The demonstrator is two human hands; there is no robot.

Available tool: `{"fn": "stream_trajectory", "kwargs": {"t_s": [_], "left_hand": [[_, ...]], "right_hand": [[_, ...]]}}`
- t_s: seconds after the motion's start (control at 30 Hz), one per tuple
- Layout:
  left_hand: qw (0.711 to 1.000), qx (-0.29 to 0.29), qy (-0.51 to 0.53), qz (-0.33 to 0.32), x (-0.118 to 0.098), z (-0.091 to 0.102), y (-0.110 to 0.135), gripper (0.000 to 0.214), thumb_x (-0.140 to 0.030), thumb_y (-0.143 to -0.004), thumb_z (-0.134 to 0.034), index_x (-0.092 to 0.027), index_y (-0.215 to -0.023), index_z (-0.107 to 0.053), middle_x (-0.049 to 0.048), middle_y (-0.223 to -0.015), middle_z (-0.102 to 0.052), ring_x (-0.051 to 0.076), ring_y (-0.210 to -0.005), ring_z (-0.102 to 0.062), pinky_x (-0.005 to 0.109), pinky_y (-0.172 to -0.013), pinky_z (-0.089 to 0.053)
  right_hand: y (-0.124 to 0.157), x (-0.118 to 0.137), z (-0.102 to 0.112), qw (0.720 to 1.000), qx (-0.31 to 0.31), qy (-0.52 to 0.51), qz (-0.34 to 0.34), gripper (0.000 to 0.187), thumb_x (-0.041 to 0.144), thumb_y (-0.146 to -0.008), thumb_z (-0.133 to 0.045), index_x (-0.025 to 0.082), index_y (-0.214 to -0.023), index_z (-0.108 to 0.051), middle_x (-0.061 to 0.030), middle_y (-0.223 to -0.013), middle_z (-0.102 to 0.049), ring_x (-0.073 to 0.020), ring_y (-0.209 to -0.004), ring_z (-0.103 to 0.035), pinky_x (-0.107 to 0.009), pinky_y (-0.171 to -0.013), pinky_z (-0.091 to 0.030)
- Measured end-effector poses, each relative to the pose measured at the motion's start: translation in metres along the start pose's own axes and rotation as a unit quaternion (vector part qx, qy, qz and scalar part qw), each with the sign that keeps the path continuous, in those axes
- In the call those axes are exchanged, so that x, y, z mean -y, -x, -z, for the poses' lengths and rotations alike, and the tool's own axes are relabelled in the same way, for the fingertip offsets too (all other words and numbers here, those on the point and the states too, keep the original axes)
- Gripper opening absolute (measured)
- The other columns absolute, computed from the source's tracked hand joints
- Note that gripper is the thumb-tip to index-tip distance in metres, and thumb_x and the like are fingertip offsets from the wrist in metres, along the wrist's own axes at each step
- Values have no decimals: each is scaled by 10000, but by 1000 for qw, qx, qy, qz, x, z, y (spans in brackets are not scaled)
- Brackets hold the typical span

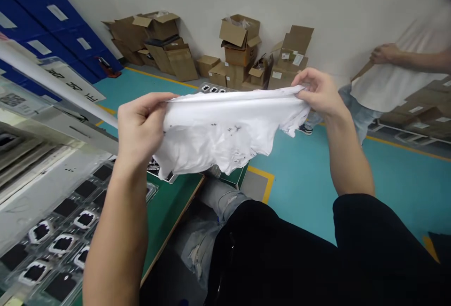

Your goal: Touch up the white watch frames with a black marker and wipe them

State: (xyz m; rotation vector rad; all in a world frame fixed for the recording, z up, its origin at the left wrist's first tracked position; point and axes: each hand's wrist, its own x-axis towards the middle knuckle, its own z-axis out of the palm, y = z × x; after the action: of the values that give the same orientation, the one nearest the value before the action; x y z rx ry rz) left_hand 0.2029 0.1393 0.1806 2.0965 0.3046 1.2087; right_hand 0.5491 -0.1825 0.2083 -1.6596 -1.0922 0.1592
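A white cloth [214, 125] with several small dark stains is stretched between my two hands, in front of my body. My left hand [143, 125] pinches its left end between thumb and fingers. At the upper right corner, my right hand [319, 90] grips the cloth in the same way. The top edge is pulled nearly straight, and the lower edge hangs crumpled and uneven. Behind the cloth, part of the green work table [176, 212] is hidden.
Clear trays [65, 240] with black and white-framed parts lie at lower left. Cardboard boxes [243, 57] stand along the wall, and blue bins [45, 19] are stacked at upper left. At right a person in a light shirt [398, 71] stands holding something brown.
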Motion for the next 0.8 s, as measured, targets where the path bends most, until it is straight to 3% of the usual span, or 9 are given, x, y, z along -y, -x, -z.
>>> {"fn": "stream_trajectory", "kwargs": {"t_s": [0.07, 0.17, 0.23, 0.3, 0.37, 0.43, 0.53, 0.7, 0.8], "left_hand": [[1000, 13, -6, -6, -6, 2, 2, 340, -292, -979, -658, -443, -1085, -943, -120, -1051, -909, 264, -886, -716, 441, -749, -500], [996, 90, -14, -19, -28, -6, 7, 388, -180, -941, -643, -370, -1077, -953, -43, -1067, -924, 253, -883, -781, 425, -758, -570], [979, 199, -33, -41, -44, -18, 10, 429, -124, -952, -583, -319, -1060, -950, 4, -997, -916, 220, -782, -778, 389, -731, -578], [952, 290, -55, -84, -57, -32, 13, 453, -108, -976, -531, -295, -1025, -940, 24, -894, -885, 213, -737, -775, 369, -722, -571], [924, 354, -77, -119, -65, -43, 16, 458, -112, -995, -508, -287, -1019, -930, 35, -826, -850, 212, -718, -772, 365, -740, -575], [910, 385, -89, -127, -68, -46, 19, 432, -144, -1023, -524, -301, -1022, -927, 33, -749, -801, 213, -683, -756, 362, -733, -572], [917, 374, -94, -102, -65, -34, 22, 383, -221, -1076, -569, -341, -1130, -929, 24, -741, -790, 217, -667, -748, 366, -730, -564], [942, 311, -121, -42, -50, 9, 28, 450, -296, -1043, -706, -341, -1475, -824, -1, -755, -792, 225, -649, -727, 374, -745, -557], [941, 312, -129, -16, -41, 25, 32, 298, -330, -1023, -737, -312, -1277, -891, 12, -784, -815, 215, -667, -720, 370, -752, -556]], "right_hand": [[7, -16, -4, 1000, 19, 8, -17, 251, 225, -818, -856, 255, -1046, -756, 18, -942, -693, -150, -792, -555, -345, -711, -507], [21, -30, -23, 985, 153, 77, -33, 375, 293, -797, -855, 254, -1164, -790, -23, -985, -705, -221, -870, -636, -429, -826, -600], [33, -32, -49, 966, 216, 140, -2, 367, 362, -817, -892, 255, -1157, -806, -106, -1221, -754, -341, -1181, -707, -590, -1127, -608], [47, -27, -84, 964, 214, 154, 39, 587, 472, -870, -917, 296, -1403, -744, -158, -1670, -615, -473, -1602, -531, -752, -1372, -412], [62, -18, -120, 959, 266, 71, 71, 850, 599, -888, -933, 366, -1631, -591, -122, -1865, -458, -458, -1730, -421, -725, -1428, -375], [74, -8, -151, 953, 292, -24, 72, 910, 645, -856, -966, 379, -1639, -587, -105, -1779, -582, -410, -1643, -549, -618, -1371, -492], [77, 1, -177, 958, 268, -96, 30, 450, 600, -936, -901, 317, -1268, -792, -50, -1252, -840, -309, -1146, -768, -477, -1060, -641], [56, 2, -179, 973, 208, -104, -1, 294, 442, -878, -927, 267, -846, -693, 43, -743, -581, -163, -709, -476, -345, -694, -415], [47, 4, -178, 973, 200, -110, 36, 474, 364, -843, -910, 249, -671, -483, 17, -804, -559, -162, -763, -476, -348, -719, -385]]}}
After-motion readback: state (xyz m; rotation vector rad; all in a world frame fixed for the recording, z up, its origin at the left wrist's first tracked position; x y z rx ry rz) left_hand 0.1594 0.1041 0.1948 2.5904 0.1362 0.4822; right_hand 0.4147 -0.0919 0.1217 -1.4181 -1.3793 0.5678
